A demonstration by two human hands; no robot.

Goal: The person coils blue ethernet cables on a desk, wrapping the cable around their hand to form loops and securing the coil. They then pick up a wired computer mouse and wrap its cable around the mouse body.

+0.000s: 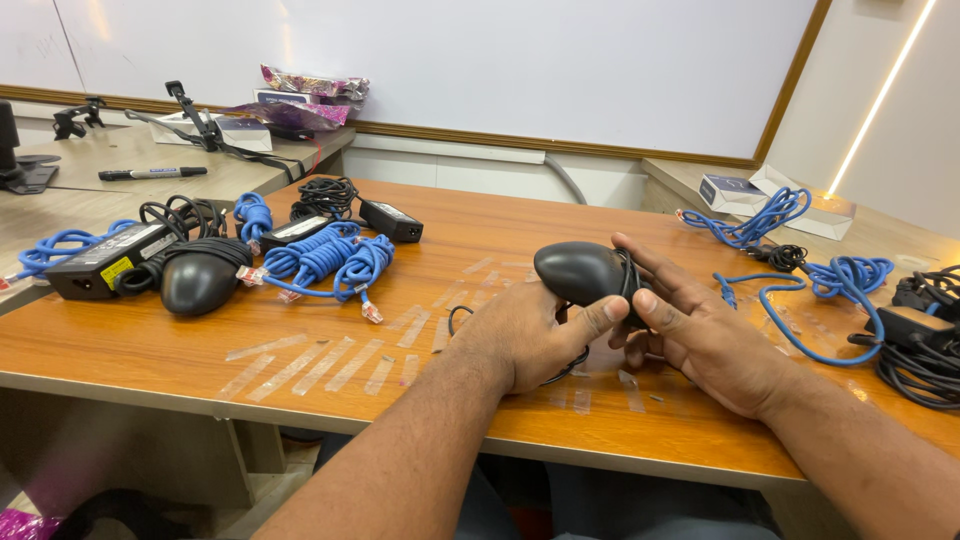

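Both of my hands hold a black computer mouse (580,270) just above the wooden table (150,350). My left hand (535,335) grips it from below and the side, thumb pressed on its rear. From the right, my right hand (700,335) cups it, fingers against the black cord (628,268) coiled around the mouse's back. A loop of that cord (460,318) trails onto the table under my left hand.
At the left lie a second black mouse (198,280), black power adapters (105,258) and bundled blue network cables (330,258). More blue cable (790,300) and black adapters (915,330) sit at the right. Strips of clear tape (320,365) stick to the tabletop.
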